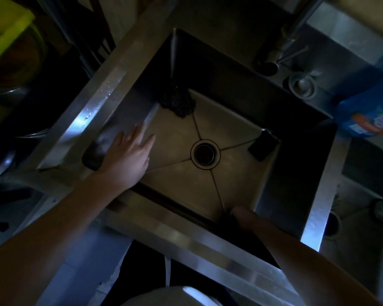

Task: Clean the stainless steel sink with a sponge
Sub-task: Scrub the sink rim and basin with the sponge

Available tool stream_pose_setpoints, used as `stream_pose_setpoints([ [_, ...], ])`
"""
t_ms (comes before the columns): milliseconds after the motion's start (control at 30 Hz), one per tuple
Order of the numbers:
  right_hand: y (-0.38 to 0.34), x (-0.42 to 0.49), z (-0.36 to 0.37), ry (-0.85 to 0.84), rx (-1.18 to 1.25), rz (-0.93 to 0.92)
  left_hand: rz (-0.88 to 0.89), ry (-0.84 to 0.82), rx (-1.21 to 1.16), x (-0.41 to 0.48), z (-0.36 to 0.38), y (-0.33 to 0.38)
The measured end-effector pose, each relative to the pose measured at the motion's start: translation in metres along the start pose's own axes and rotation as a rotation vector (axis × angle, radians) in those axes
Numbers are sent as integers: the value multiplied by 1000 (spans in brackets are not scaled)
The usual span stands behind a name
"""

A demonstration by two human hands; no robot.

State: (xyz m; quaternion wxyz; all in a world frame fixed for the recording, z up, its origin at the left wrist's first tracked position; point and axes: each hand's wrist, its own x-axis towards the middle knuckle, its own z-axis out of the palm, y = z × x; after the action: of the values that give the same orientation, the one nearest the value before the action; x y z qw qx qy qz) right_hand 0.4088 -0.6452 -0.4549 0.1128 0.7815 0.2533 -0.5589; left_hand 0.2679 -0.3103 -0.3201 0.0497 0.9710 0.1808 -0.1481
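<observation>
One steel sink (177, 138) in dim light.

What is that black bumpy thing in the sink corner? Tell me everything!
It looks like a dark scouring pad, rough, lumpy and scrunched. It sits in a corner of the steel sink, on the floor and up against the walls, at the end of a crease running from the drain. The left hand is nearby but apart. Dim light hides its material.

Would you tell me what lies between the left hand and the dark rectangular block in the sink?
In the head view, only the drain sits between left hand and block.
</observation>
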Motion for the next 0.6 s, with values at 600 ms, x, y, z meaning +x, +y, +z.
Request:
stream_pose_setpoints([
  [600,17,-33,-24,-104,-199,-158,-96,-51,-132,-80,24,74],
])
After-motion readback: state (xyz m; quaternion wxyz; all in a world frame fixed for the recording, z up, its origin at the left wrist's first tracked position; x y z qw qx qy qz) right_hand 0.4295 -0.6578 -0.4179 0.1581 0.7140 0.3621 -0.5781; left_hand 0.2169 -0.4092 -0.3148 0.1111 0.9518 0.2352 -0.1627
